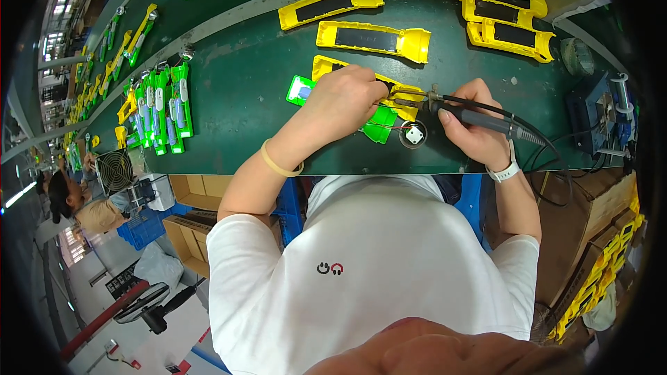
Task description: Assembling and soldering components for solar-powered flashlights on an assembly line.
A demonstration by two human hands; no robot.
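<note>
My right hand (479, 132) is closed around the dark handle of a soldering iron (486, 121), whose metal tip points left. A black cable and a thin tube trail from it. The iron's tip reaches over a yellow flashlight-shaped housing half (410, 95) lying in front of me. My left hand (344, 103) rests over the same housing, its fingers bent together at its middle; what they pinch is hidden. Beneath it a green housing half (379, 127) shows on both sides of the hand. Thin wires run to a round lamp head with a white square (413, 135) near the table edge.
Two yellow housing halves (375, 39) with dark panels lie beyond my hands. More are piled (506, 10) at the far right. Several green housings with cells (161, 107) stand grouped at left. A blue soldering station with a solder spool (597, 114) sits right. The green table (243, 90) ends at my torso.
</note>
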